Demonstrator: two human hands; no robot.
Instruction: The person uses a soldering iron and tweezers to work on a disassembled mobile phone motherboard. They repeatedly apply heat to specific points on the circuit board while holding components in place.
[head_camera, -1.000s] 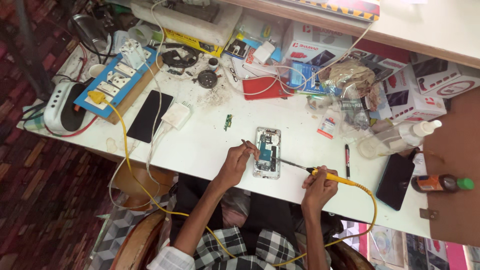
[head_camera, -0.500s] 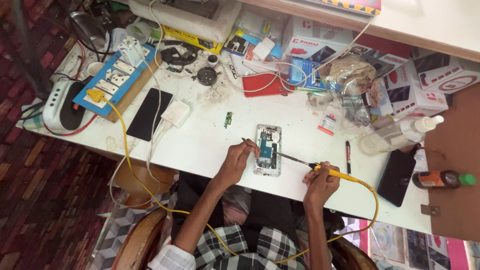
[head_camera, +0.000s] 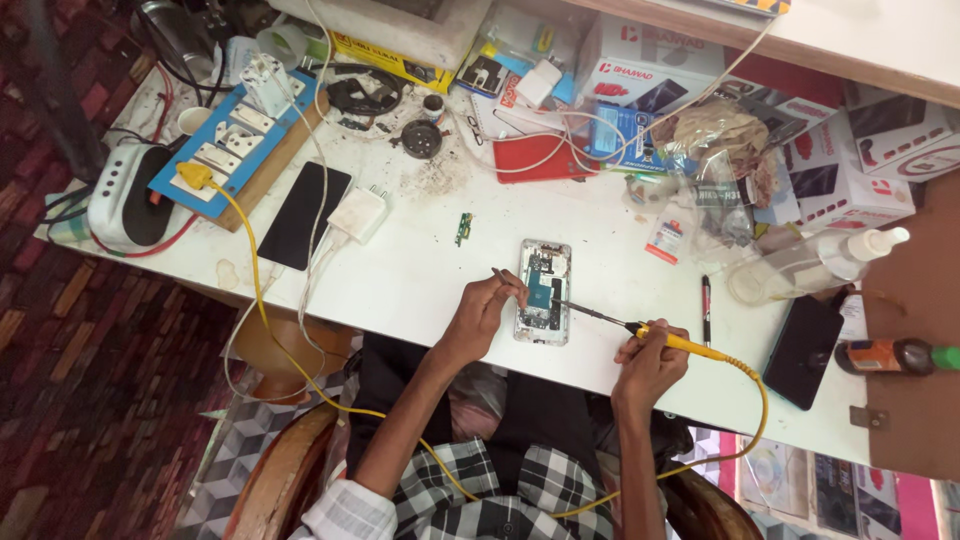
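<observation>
An opened phone (head_camera: 543, 291) lies on the white table (head_camera: 420, 270) with its circuit board showing. My left hand (head_camera: 484, 312) rests at the phone's left edge and pinches thin tweezers (head_camera: 508, 281) over the board. My right hand (head_camera: 648, 355) grips a yellow-handled soldering iron (head_camera: 672, 341); its metal tip (head_camera: 585, 312) reaches leftward to the phone's right side. A yellow cable (head_camera: 740, 420) runs from the iron down around my right arm.
A small green circuit piece (head_camera: 464, 228) lies beyond the phone. A black phone (head_camera: 303, 215), white charger (head_camera: 357, 215) and blue socket board (head_camera: 240, 140) sit left. A pen (head_camera: 706, 310), dark phone (head_camera: 802, 350), bottles (head_camera: 820, 265) and boxes (head_camera: 850, 170) crowd the right.
Both hands stay at the opened phone with little movement; the view has shifted slightly.
</observation>
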